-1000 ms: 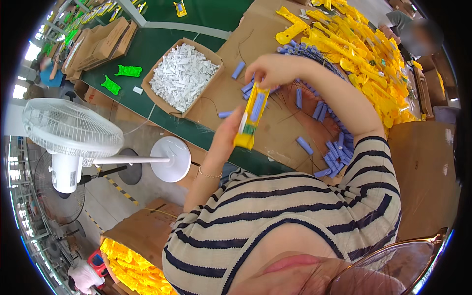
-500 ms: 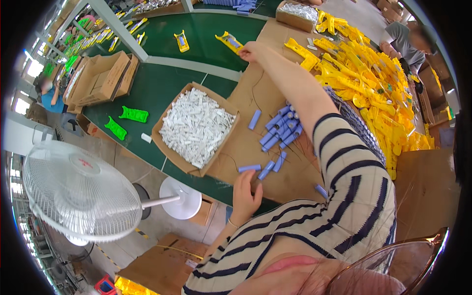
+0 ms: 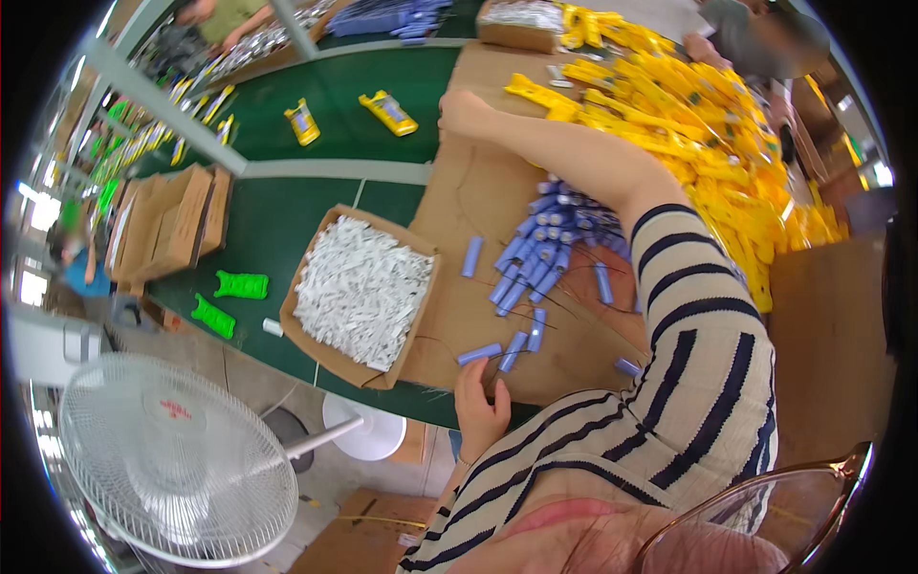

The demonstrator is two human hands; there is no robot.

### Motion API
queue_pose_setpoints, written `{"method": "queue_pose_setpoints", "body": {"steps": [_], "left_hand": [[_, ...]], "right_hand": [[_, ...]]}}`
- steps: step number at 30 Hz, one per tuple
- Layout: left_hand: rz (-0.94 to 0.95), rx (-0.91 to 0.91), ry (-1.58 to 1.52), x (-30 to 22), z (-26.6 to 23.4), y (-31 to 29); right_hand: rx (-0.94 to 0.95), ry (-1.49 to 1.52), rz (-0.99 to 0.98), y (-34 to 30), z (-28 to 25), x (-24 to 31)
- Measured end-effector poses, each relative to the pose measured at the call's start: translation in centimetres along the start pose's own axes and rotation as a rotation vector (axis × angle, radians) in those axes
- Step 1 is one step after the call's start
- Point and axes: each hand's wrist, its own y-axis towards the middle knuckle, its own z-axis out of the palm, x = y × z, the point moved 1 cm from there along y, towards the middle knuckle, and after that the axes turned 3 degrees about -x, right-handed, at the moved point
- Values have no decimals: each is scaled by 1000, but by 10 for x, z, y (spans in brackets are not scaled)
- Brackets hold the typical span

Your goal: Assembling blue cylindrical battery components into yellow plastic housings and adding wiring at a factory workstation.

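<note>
My right hand (image 3: 464, 113) is stretched out to the cardboard sheet's far left edge, its fingers curled down and mostly hidden. Just left of it, apart from the hand, a yellow plastic shell (image 3: 389, 113) with a pale insert lies on the green belt, beside a second yellow shell (image 3: 302, 122). Close to my body, my left hand (image 3: 481, 411) is open, thumb apart from the fingers. Its fingertips are right by a blue cylindrical cell (image 3: 479, 354); whether they touch is unclear. More blue cells (image 3: 535, 253) with thin dark wires are heaped under my right forearm.
A carton of small white pieces (image 3: 359, 297) stands left of the cells. Two green shells (image 3: 241, 284) lie beyond it, near an open cardboard box (image 3: 167, 225). Yellow shells (image 3: 688, 143) pile up at right. A white fan (image 3: 182, 459) stands lower left. Other people are at work nearby.
My right hand has come away from the yellow shell, which now lies free on the belt. The left hand stays by the cells. The whole view has shifted.
</note>
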Motion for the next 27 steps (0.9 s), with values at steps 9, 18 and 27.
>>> {"method": "queue_pose_setpoints", "body": {"steps": [9, 18, 27], "left_hand": [[8, -22, -19, -13, 2, 6], [-16, -37, 34, -8, 6, -1], [-31, -24, 89, -12, 9, 1]], "right_hand": [[-68, -563, 260, -147, -150, -246], [-119, -319, 539, -205, -162, -371], [14, -451, 20, -177, -167, -327]]}}
